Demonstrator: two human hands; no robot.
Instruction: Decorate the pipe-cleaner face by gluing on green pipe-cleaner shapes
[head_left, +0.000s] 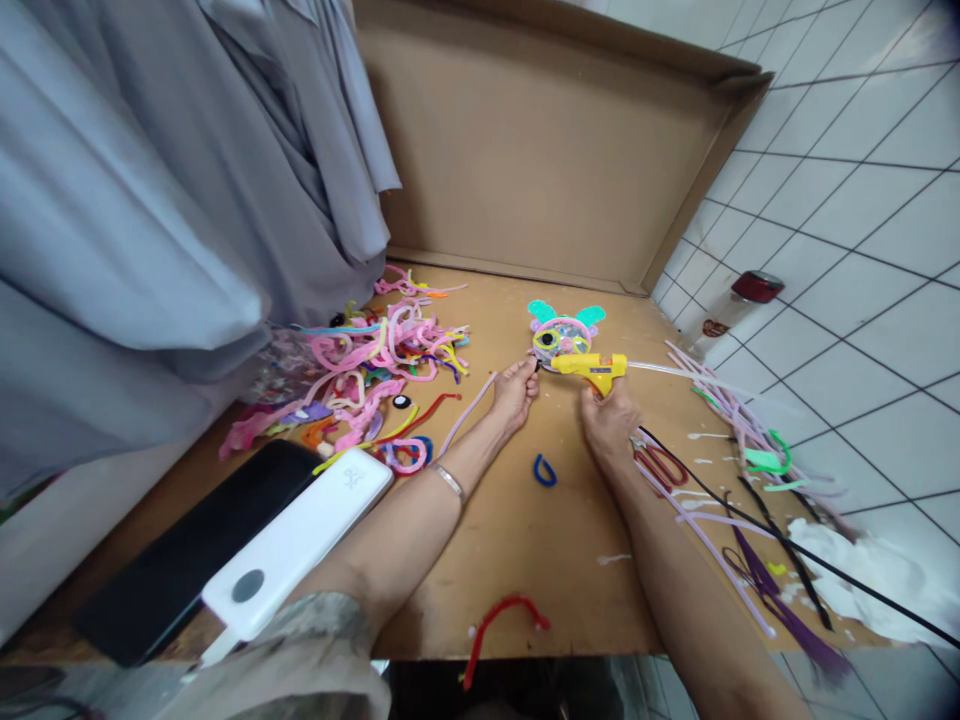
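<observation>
My right hand [611, 422] is wrapped round the handle of a yellow hot glue gun [602, 368], with a clear glue stick [660, 369] running out of its back. Its nozzle points left, close to the fingertips of my left hand [516, 392]. Those fingers are pinched on a small black piece [537, 367], too small to name. Just behind both hands lies a round animal face [564, 328] with green ears, a pink rim, a pink nose and yellow-ringed eyes. The glue gun hides part of its lower right side.
Pink, yellow and other pipe cleaners [375, 350] are heaped at left, near a white power bank [300, 540] and a black slab [202, 550]. Red-handled scissors [661, 465], a black cord [810, 550], lilac pipe cleaners [739, 410] and a jar [731, 310] are at right. Cardboard [547, 140] stands behind.
</observation>
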